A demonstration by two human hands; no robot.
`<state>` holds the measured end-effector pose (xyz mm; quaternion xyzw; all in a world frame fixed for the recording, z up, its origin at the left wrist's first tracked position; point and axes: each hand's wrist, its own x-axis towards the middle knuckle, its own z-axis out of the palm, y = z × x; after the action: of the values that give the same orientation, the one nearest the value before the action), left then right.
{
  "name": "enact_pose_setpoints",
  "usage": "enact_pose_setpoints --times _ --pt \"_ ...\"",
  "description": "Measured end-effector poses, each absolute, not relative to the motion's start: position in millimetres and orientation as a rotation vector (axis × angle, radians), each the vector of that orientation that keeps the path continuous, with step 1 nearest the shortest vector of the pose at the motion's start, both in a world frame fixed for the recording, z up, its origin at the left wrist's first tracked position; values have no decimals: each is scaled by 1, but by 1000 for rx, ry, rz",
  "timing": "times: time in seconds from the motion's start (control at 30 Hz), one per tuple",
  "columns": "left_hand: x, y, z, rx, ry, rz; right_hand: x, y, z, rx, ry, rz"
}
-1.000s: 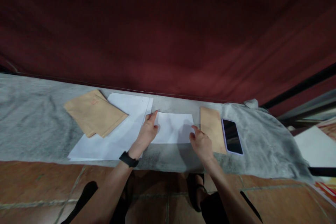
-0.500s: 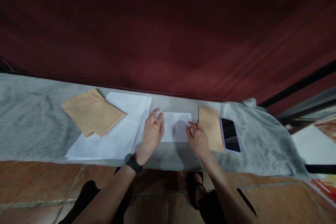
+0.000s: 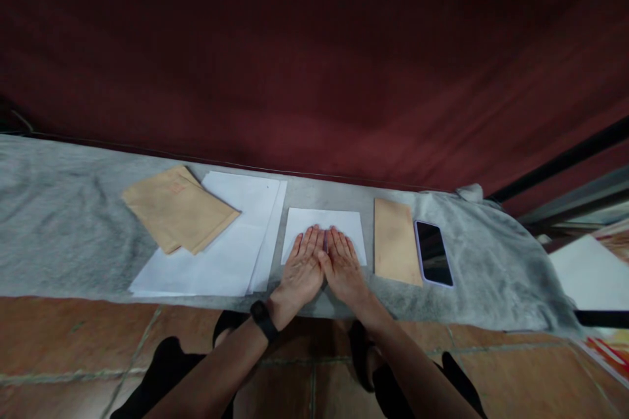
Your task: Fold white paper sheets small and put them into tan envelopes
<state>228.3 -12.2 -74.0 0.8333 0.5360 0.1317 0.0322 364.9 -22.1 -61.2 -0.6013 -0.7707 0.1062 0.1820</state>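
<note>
Left hand [image 3: 302, 268] and right hand [image 3: 344, 268] lie flat, open, gripping nothing, on one white sheet [image 3: 307, 217] beside one brown envelope [image 3: 396, 242]

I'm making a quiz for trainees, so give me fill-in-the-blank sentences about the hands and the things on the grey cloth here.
The left hand and right hand press flat, side by side, on a folded ____ paper. The phone lies to the ____ of the single brown envelope. A black wristband sits on the ____ wrist.
Missing words: white; right; left.
</note>
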Motion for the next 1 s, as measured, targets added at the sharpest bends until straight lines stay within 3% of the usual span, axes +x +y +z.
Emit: enact_pose_setpoints --times 0.5,1.0 --pt "207 -8 -71 2367 1826 579 391 -24 -76 -1798 -2014 -6" --pt "210 -4 -64 2249 1902 696 387 -23 -73 -1803 -1848 31"
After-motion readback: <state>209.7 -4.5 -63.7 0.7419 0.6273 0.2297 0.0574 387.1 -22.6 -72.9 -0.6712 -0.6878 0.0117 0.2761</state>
